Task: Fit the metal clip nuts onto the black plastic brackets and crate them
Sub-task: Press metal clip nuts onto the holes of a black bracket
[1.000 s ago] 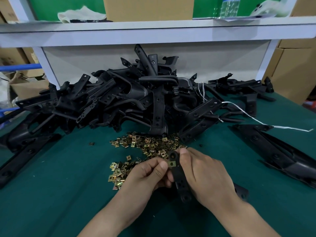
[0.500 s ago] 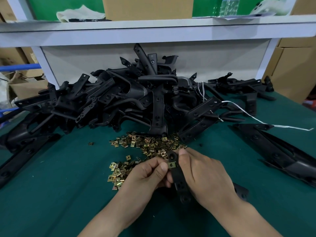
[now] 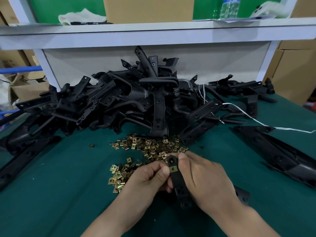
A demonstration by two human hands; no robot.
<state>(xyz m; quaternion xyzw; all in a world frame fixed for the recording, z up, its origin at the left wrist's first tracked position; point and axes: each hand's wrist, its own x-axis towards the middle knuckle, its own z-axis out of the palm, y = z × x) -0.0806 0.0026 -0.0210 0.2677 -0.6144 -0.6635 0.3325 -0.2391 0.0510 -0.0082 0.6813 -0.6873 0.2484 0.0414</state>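
2 hands, left hand (image 3: 147,177) and right hand (image 3: 205,178); 1 black bracket (image 3: 177,183) between them, 1 clip nut (image 3: 173,169) on it; bracket heap (image 3: 136,100) behind, dozens, too tangled to count exactly; loose clip nuts (image 3: 150,147), well over fifty, too many to count, plus 1 stray nut (image 3: 91,145) apart at left; 1 white string (image 3: 260,122); on the shelf (image 3: 153,31) 1 cardboard box (image 3: 147,9), 1 water bottle (image 3: 229,7), 1 rag (image 3: 82,16)

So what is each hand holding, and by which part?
The right hand grips the black bracket along its upper stretch, thumb by the top hole. The left hand pinches the clip nut seated on that bracket's edge.
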